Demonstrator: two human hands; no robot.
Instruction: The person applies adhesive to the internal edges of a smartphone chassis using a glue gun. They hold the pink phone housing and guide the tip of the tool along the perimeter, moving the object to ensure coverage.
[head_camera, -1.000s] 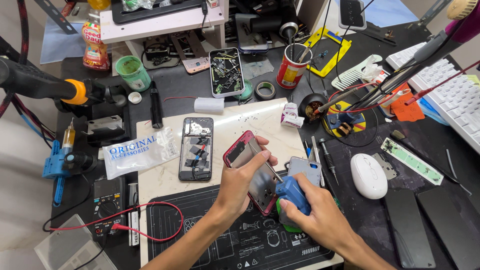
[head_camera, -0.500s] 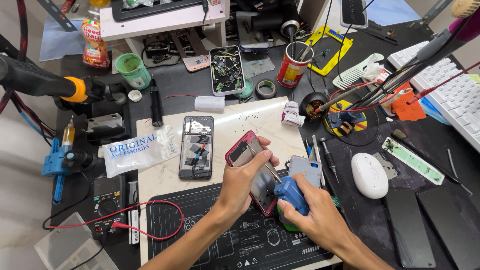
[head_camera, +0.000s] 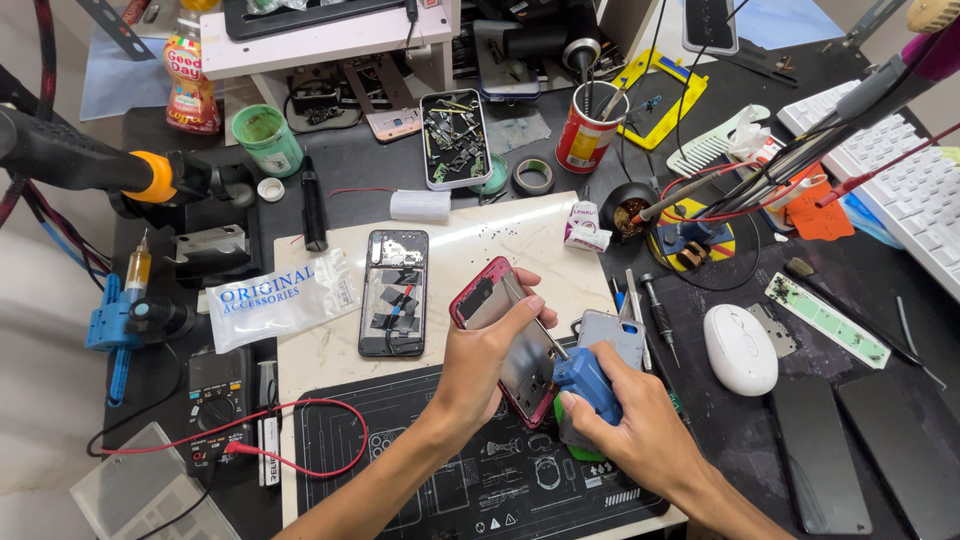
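Resting in left hand (head_camera: 490, 360): red phone (head_camera: 500, 335)

Two hands (head_camera: 480, 365), one mouse (head_camera: 740, 348)

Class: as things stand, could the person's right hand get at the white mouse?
Probably not straight away: the right hand is full, gripping a blue tool. The white mouse lies uncovered just beside it.
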